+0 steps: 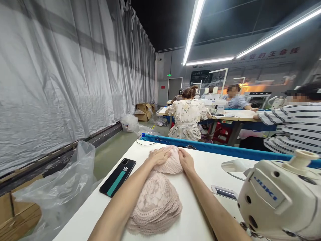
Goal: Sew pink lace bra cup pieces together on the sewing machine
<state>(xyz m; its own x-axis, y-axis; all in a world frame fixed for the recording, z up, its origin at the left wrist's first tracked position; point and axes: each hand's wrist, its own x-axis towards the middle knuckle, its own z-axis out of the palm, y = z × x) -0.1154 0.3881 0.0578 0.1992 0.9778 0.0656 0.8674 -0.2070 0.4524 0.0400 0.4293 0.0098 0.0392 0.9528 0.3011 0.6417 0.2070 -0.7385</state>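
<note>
1. The left arm and right arm are stretched forward, angled inward toward the grip.
2. The left hand is laid palm down at the grip's left.
3. The right hand is set opposite, curled slightly inward.

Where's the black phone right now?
In the head view, left of centre: the phone lies on the white tabletop, between its left edge and the left forearm.

Grey curtain down L side
I've got tube lights under dark ceiling, greenish flr, grey door in far wall.
</note>
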